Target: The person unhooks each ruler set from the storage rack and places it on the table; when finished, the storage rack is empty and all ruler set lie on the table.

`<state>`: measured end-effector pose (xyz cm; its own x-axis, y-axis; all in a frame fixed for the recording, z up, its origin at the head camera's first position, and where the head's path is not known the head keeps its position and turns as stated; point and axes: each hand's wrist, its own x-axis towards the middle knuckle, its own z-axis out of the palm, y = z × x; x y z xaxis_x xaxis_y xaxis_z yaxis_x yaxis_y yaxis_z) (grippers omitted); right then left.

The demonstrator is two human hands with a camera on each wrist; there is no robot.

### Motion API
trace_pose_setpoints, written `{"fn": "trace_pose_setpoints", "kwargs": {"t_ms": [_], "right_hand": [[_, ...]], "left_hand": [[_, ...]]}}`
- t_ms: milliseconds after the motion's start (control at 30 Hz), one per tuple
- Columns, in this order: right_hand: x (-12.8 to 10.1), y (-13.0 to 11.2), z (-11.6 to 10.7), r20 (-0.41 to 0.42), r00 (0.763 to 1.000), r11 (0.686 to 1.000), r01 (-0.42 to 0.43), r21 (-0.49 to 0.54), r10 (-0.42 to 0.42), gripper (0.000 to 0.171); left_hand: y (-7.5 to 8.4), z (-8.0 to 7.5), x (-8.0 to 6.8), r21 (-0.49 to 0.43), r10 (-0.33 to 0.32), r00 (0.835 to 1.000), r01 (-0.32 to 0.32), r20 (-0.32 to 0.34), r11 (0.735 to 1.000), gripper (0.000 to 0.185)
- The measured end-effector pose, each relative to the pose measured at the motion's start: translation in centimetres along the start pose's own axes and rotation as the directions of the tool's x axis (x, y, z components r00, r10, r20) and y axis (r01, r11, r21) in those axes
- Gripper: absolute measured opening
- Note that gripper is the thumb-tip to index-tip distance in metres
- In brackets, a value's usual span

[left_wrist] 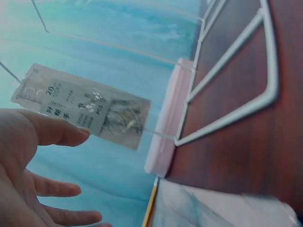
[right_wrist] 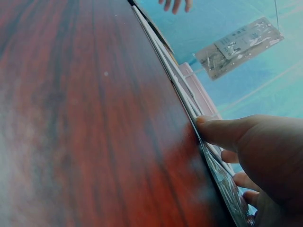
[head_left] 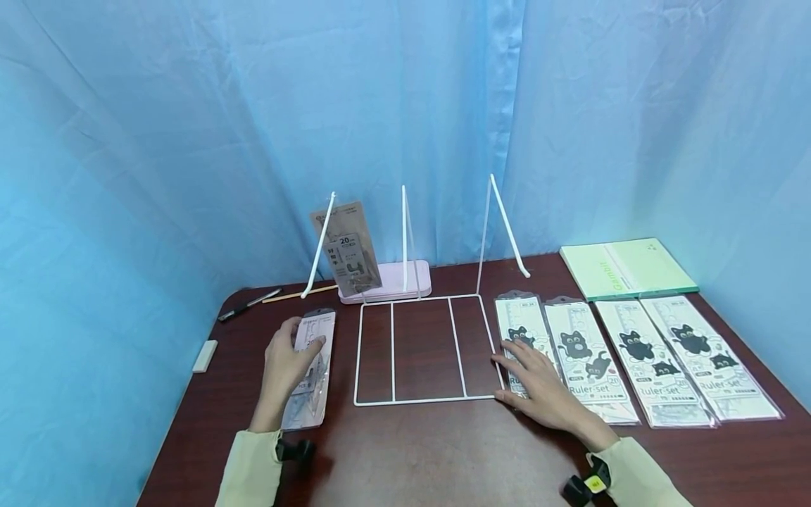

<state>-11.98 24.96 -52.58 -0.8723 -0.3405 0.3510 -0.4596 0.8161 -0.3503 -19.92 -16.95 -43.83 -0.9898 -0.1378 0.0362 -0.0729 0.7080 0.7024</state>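
My left hand (head_left: 288,362) lies with straight fingers on the left edge of a clear ruler pack (head_left: 310,370), which is flat on the table left of a white wire rack (head_left: 421,348). The left wrist view shows those fingers (left_wrist: 57,132) relaxed, holding nothing. My right hand (head_left: 538,384) rests flat on the leftmost of several cat-printed ruler-set packs (head_left: 521,325), right of the rack. Its thumb (right_wrist: 222,130) touches the rack's wire edge (right_wrist: 165,61). Another grey ruler pack (head_left: 347,250) hangs on the rack's left upright.
A pink pencil case (head_left: 386,282) stands behind the rack. A green notebook (head_left: 627,267) lies at the back right. Toward the back left lie a pen (head_left: 247,304) and a pencil (head_left: 300,294), with an eraser (head_left: 205,355) at the table's left edge. Blue curtains surround the table.
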Motion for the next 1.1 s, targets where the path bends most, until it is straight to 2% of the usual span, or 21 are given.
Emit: {"fn": "trace_pose_setpoints", "kwargs": {"t_ms": [233,367,467,567,700,833,967,1100], "right_hand": [[0.0,0.0,0.0,0.002,1.0,1.0,-0.003,0.005,0.003,0.058],[0.0,0.0,0.0,0.004,1.0,1.0,-0.005,0.008,0.005,0.058],[0.0,0.0,0.0,0.003,1.0,1.0,-0.002,0.005,0.002,0.059],[0.0,0.0,0.0,0.003,1.0,1.0,-0.001,0.003,0.001,0.059],[0.0,0.0,0.0,0.005,1.0,1.0,-0.005,0.003,0.005,0.059],[0.0,0.0,0.0,0.006,1.0,1.0,-0.005,0.003,0.005,0.059],[0.0,0.1,0.1,-0.001,1.0,1.0,0.001,0.002,-0.001,0.059],[0.0,0.1,0.1,-0.009,1.0,1.0,0.009,-0.001,-0.009,0.059]], "left_hand": [[2.2,0.2,1.5,-0.157,0.001,1.0,-0.004,-0.018,0.988,0.069],[2.9,0.4,2.3,-0.257,0.005,0.999,-0.013,-0.032,0.966,0.069],[3.2,0.6,2.9,-0.338,0.016,0.999,-0.03,-0.045,0.941,0.068],[3.4,1.0,3.7,-0.437,0.045,0.997,-0.065,-0.055,0.897,0.067],[3.4,1.6,5.3,-0.583,0.108,0.989,-0.145,-0.099,0.8,0.065],[3.7,2.1,6.9,-0.663,0.141,0.981,-0.194,-0.133,0.723,0.06],[4.1,2.4,8.1,-0.705,0.157,0.978,-0.206,-0.136,0.679,0.058],[4.4,3.0,8.8,-0.729,0.138,0.98,-0.199,-0.143,0.656,0.055]]}}
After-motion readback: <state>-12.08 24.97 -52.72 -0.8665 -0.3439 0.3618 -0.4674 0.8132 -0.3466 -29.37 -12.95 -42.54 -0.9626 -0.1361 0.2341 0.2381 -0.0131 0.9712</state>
